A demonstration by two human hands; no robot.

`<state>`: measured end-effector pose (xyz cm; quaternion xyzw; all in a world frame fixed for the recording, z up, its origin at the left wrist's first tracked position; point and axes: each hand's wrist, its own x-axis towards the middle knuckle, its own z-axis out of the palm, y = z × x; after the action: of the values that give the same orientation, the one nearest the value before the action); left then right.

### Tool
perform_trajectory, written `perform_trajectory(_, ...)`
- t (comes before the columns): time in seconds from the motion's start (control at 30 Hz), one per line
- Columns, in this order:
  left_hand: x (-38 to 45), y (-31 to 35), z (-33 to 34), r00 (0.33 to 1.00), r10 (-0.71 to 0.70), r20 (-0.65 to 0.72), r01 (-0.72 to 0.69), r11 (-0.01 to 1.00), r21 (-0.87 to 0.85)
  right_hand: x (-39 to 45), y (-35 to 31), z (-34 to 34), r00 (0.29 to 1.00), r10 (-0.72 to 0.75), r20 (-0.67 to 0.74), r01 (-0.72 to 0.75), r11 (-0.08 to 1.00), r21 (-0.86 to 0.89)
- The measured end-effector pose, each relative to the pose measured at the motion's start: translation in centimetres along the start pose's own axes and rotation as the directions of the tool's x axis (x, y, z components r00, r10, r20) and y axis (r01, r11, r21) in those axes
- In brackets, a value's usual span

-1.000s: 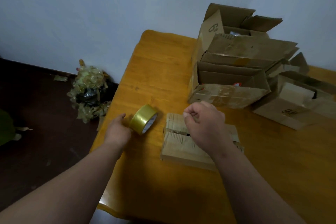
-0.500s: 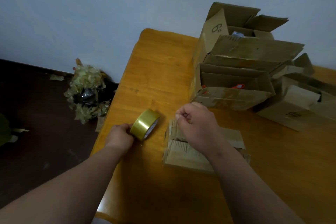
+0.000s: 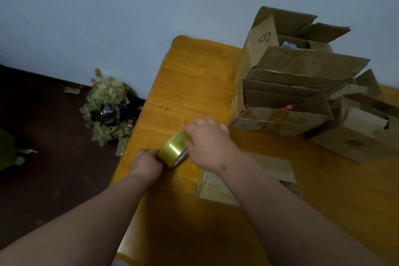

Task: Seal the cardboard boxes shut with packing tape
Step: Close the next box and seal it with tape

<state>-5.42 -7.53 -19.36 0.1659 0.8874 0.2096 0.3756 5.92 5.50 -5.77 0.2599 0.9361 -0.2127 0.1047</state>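
Observation:
A yellowish roll of packing tape [image 3: 172, 150] stands on edge near the left edge of the orange wooden table [image 3: 194, 84]. My left hand [image 3: 146, 163] grips the roll's near left side. From the right, my right hand [image 3: 208, 143] closes its fingers over the roll's top. A small flat cardboard box [image 3: 218, 188] lies on the table just right of the roll, partly hidden under my right forearm. Its flaps are folded down.
Several open cardboard boxes [image 3: 287, 97] with raised flaps are stacked at the back right of the table. A heap of crumpled used tape [image 3: 108, 108] lies on the dark floor by the wall, left of the table.
My right hand has left the small box and moved left onto the tape roll. My left hand has closed on the roll's near side.

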Motion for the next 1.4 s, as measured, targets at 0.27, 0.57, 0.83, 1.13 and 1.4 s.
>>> perform_trajectory(0.27, 0.1, 0.2, -0.2, 1.000, 0.019, 0.022, -0.020, 0.999, 0.034, 3.3, -2.2, 1.8, 0.930, -0.007, 0.369, 0.123, 0.949, -0.292)
perform_trajectory(0.57, -0.2, -0.6, -0.6, 0.989, 0.117, 0.090, -0.122, 0.991, 0.054, 3.4, -3.0, 1.0, 0.906, -0.096, 0.412, 0.254, 0.903, -0.346)
perform_trajectory(0.83, -0.6, 0.4, -1.3, 0.995, 0.091, 0.043, -0.095, 0.989, 0.116, 2.5, -2.6, 0.8, 0.914, -0.159, 0.374, 0.286, 0.905, -0.316)
perform_trajectory(1.13, -2.7, 2.0, -4.7, 0.981, 0.160, 0.106, -0.119, 0.941, -0.316, 1.9, -1.6, -1.7, 0.957, -0.146, 0.249, 0.200, 0.957, -0.212)
perform_trajectory(1.4, -5.8, 6.7, -10.6, 0.936, 0.350, 0.026, -0.285, 0.800, -0.528, -1.0, 0.5, -7.2, 0.994, -0.096, 0.056, 0.093, 0.994, 0.052)
